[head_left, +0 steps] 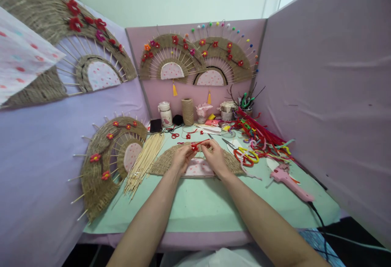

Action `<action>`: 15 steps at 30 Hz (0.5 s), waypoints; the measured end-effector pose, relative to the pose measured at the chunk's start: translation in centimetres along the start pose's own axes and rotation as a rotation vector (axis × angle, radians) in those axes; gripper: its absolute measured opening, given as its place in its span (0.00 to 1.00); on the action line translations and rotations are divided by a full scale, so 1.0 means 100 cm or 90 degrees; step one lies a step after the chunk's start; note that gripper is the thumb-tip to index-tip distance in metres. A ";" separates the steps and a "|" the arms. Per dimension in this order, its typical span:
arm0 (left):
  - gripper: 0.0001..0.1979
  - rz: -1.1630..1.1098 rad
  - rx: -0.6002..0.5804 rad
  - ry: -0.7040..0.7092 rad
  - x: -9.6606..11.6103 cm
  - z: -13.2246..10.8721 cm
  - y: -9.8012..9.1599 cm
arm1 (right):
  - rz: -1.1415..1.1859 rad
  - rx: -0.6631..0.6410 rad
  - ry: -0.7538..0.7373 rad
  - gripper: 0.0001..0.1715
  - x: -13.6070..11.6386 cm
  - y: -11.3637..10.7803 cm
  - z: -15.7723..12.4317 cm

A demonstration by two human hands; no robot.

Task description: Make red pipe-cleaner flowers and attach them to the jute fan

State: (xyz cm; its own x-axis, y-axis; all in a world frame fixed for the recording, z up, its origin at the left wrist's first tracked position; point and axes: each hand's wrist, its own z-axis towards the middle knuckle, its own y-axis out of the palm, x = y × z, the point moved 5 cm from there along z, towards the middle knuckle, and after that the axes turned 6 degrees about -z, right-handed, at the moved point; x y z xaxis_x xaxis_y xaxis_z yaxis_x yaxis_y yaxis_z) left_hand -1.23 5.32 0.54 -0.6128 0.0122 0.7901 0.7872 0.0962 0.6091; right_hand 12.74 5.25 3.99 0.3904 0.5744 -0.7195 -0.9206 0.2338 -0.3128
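So, a red pipe cleaner (201,142) is being pinched from both ends, right over the middle of the green table (207,206). It's gripped by the left hand (182,157) at the end where it's bunched into a small red knot, and by the right hand (215,157) at the other end, with the fingertips closed on it on both sides. It's held just above a woven fan (165,163) that's laid flat on the table under the hands. A bundle of bamboo skewers (143,163) is laid just left of that fan, and a finished fan (100,177) is propped against the left wall. Off to the right, scissors (244,153), a pink glue gun (290,181) and a messy pile of pipe cleaners (262,134) can be seen. A twine spool (187,111) is parked at the back.
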 end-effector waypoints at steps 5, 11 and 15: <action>0.08 0.107 0.001 0.086 0.002 -0.001 0.001 | -0.036 -0.021 -0.026 0.06 -0.001 0.002 -0.001; 0.12 0.392 -0.014 0.250 0.004 -0.001 0.002 | -0.132 -0.052 -0.083 0.07 -0.005 0.005 -0.003; 0.13 0.433 -0.020 0.251 0.003 0.002 -0.001 | -0.172 -0.074 -0.093 0.06 -0.006 0.006 -0.003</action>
State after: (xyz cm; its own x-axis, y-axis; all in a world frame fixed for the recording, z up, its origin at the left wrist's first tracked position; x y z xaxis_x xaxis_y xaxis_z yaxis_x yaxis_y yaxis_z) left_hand -1.49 5.53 0.74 0.0699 -0.2961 0.9526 0.9859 0.1663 -0.0207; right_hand 11.97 4.76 4.05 0.6073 0.6125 -0.5060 -0.7727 0.3071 -0.5555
